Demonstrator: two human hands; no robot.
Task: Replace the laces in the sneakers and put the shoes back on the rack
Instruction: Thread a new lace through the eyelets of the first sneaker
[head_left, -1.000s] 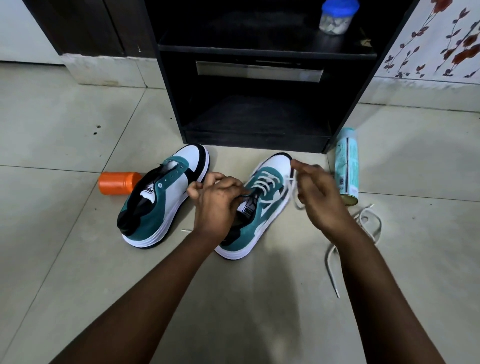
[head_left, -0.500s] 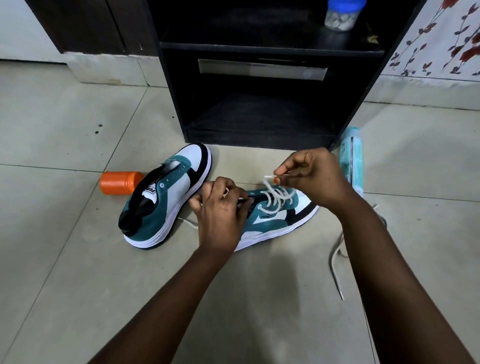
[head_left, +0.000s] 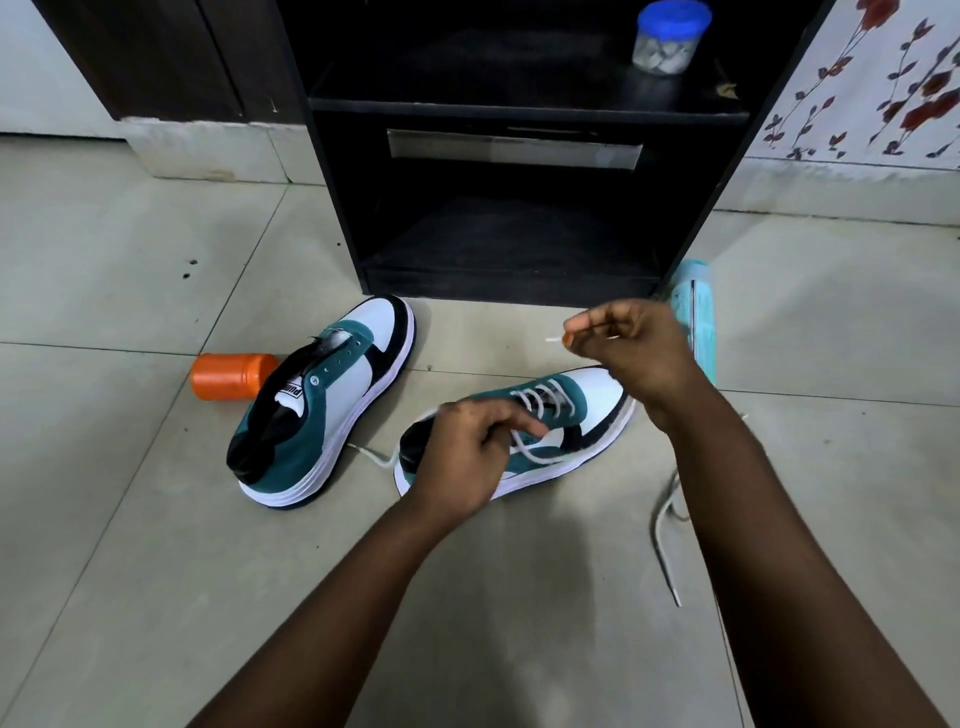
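Left hand (head_left: 462, 457): curled, gripping laced sneaker (head_left: 550, 431), frame centre. Right hand (head_left: 631, 348): pinching lace tip (head_left: 555, 339). Unlaced sneaker (head_left: 322, 400) left; rack (head_left: 519, 156) behind.

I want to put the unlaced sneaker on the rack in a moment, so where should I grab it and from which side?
Probably grip the unlaced sneaker at its black heel collar, coming from above on your near-left side. It sits upright on its sole, heel toward you and toe toward the rack, so the open collar gives fingers an edge to hook. The orange bottle crowds its far-left side.
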